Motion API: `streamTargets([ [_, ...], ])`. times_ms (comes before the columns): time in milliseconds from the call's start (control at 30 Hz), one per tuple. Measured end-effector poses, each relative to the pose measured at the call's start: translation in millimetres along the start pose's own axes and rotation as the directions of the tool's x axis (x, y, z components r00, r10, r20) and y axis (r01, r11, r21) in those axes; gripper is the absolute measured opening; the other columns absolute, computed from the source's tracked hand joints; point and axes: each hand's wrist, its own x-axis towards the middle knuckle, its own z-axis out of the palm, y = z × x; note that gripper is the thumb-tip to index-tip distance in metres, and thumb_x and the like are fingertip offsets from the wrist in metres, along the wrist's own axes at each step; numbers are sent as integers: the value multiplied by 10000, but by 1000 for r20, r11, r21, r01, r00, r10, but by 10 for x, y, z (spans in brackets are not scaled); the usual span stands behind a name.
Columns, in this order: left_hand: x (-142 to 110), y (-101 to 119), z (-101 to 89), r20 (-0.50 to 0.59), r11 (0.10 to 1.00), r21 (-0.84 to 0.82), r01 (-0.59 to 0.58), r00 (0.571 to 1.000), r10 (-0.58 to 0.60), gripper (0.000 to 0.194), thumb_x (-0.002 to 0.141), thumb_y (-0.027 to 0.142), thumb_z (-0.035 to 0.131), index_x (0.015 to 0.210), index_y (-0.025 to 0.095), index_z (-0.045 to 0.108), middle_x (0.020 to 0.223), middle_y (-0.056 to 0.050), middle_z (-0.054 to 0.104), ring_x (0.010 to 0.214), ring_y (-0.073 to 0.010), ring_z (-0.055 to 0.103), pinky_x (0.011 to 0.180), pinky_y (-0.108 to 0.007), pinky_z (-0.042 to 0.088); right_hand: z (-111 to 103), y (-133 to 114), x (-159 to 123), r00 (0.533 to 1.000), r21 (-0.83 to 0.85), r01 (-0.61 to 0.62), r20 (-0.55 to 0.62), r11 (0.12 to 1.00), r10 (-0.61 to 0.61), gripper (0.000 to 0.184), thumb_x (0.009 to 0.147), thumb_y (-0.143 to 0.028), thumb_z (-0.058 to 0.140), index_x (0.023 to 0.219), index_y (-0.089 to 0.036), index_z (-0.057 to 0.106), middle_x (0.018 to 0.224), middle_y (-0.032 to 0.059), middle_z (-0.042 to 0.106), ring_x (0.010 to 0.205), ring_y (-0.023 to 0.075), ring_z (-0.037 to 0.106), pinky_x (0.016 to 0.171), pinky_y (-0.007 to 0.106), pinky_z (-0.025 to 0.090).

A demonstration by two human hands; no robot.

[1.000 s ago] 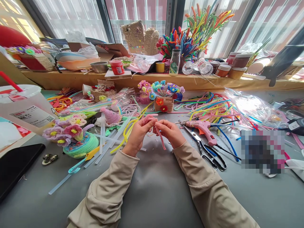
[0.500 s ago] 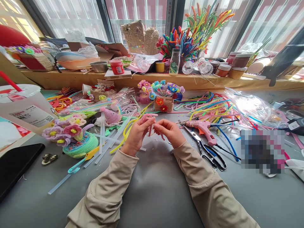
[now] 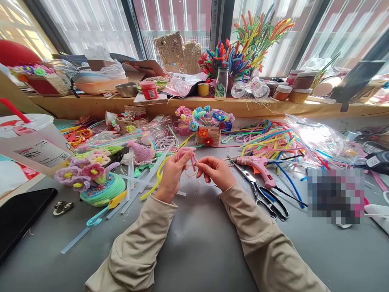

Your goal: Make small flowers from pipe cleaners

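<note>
Above the middle of the grey table, a bent pink pipe cleaner (image 3: 192, 159) is held between both hands. My left hand (image 3: 172, 175) is closed around its looped part, and the fingers hide some of it. My right hand (image 3: 216, 172) pinches at it from the other side, thumb and forefinger together. Just right of that hand lie black-handled scissors (image 3: 260, 190) and a pink glue gun (image 3: 258, 165). Yellow pipe cleaners (image 3: 159, 174) and clear glue sticks (image 3: 145, 178) lie left of my left hand.
Behind the hands stands a small twine-wrapped box (image 3: 208, 136) of fuzzy flowers. A tangle of coloured pipe cleaners (image 3: 267, 140) lies at the back right. At left are a drink cup (image 3: 42, 142), a black phone (image 3: 26, 223) and a green base with fuzzy flowers (image 3: 103, 187).
The pink pipe cleaner's loose end no longer hangs below the hands. My right hand has shifted slightly and its fingers have changed position. The view has tipped up a little.
</note>
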Motion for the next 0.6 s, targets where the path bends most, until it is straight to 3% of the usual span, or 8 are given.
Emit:
streamTargets([
  [67, 11, 6, -6, -62, 998, 7, -61, 996, 62, 189, 652, 308, 582, 757, 152, 587, 525, 63, 366, 435, -26, 260, 417, -158, 264, -4, -11, -3, 999, -5, -6, -46, 1000, 6, 172, 703, -324, 504, 700, -152, 511, 503, -38, 562, 302, 24, 362, 309, 152, 292],
  [200, 17, 19, -16, -104, 991, -41, -128, 987, 123, 245, 709, 379, 495, 713, 149, 579, 479, 69, 245, 410, -39, 223, 400, -169, 258, -10, 2, -6, 995, -86, -88, -58, 992, 84, 179, 679, -320, 526, 662, -142, 523, 491, -25, 566, 338, 32, 402, 351, 151, 336],
  [400, 22, 33, -5, -169, 976, -133, -174, 974, 151, 186, 726, 317, 491, 651, 152, 529, 473, 71, 228, 393, -38, 210, 365, -156, 221, -6, 74, -15, 984, -319, -178, -33, 931, 177, 182, 672, -307, 520, 616, -135, 544, 504, 7, 586, 370, 56, 464, 415, 178, 390],
  [500, 23, 41, 2, -156, 974, -148, -169, 977, 146, 179, 733, 298, 483, 633, 150, 507, 466, 74, 226, 383, -37, 194, 352, -153, 202, -18, 81, -13, 989, -406, -145, -56, 902, 134, 207, 691, -314, 496, 613, -141, 577, 543, 25, 612, 433, 86, 516, 471, 206, 418],
  [600, 24, 34, 2, -142, 975, -149, -163, 980, 142, 180, 736, 288, 480, 616, 156, 468, 477, 73, 250, 385, -36, 196, 360, -149, 214, -34, 70, -4, 989, -548, -55, -146, 834, -31, 180, 690, -288, 508, 651, -157, 625, 658, 40, 644, 593, 126, 562, 584, 236, 427],
])
